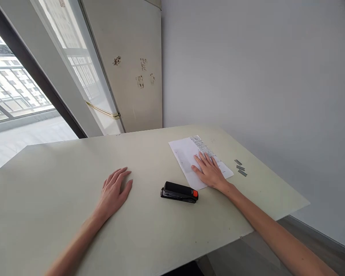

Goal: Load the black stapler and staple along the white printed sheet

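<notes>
My right hand (209,171) lies flat with fingers spread on a printed sheet of paper (184,155), covering part of its text. Whether more sheets lie beneath it I cannot tell. On the bare tabletop to the left rests my left hand (114,191), fingers loosely extended and holding nothing. Between the two hands, close to the paper's near corner, is a black stapler (178,191) with an orange-red patch at its right end. Three small grey strips of staples (240,168) lie right of the paper.
The pale table (143,234) ends in a front edge at lower right. A grey wall (255,69) runs along its right side. Behind it stands a white refrigerator (132,103) with brown marks, and a window (14,80) is at far left.
</notes>
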`<action>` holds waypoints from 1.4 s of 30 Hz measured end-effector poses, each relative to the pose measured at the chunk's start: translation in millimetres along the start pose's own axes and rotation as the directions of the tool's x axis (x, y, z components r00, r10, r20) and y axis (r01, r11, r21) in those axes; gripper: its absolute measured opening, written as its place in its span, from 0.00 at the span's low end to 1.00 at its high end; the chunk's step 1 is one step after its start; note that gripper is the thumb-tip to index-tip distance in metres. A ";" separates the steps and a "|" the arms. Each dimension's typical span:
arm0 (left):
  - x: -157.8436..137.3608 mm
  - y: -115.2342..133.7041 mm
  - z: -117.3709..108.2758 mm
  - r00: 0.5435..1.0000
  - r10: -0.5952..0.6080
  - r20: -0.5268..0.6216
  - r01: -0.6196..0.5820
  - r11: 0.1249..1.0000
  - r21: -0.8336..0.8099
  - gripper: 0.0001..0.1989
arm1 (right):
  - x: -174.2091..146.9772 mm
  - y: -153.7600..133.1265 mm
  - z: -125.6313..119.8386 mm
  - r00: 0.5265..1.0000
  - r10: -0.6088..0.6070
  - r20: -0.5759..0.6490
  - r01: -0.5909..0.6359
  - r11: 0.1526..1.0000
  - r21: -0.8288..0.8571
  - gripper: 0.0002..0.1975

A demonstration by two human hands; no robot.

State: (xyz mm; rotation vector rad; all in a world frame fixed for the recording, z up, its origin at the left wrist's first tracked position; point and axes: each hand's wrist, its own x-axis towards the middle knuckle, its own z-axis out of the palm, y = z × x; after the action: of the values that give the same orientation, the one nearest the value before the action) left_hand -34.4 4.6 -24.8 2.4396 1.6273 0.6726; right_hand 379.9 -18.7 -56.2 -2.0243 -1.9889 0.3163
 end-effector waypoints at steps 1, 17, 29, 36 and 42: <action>-0.4 -0.8 0.3 1.000 0.006 -0.001 -0.006 1.000 -0.002 0.22 | 3.3 2.9 -0.4 1.000 0.010 0.000 -0.010 1.000 0.001 0.40; 18.5 17.2 20.0 0.999 0.043 0.031 -0.045 0.996 0.074 0.23 | 7.8 -70.8 -45.4 0.886 -0.430 0.176 0.062 0.486 0.872 0.34; 20.3 20.2 29.3 0.997 0.078 -0.019 -0.079 0.995 -0.058 0.20 | 3.7 -103.7 -42.9 0.759 -0.538 0.367 0.131 0.678 0.724 0.21; 22.9 17.1 15.8 0.997 -0.080 0.016 0.079 0.894 -0.440 0.14 | 21.8 -146.4 -15.4 0.797 -0.577 0.178 0.280 0.615 0.737 0.21; 20.9 23.0 9.5 0.983 -0.179 0.040 0.174 0.842 -0.511 0.14 | 17.2 -132.0 11.4 0.977 -0.214 -0.022 0.133 0.519 0.844 0.22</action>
State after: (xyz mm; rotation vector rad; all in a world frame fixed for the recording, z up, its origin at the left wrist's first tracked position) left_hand -4.3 15.3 -19.2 1.8825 1.4180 0.9442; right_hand 252.7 0.2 -19.8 -1.1638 -1.5463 1.0958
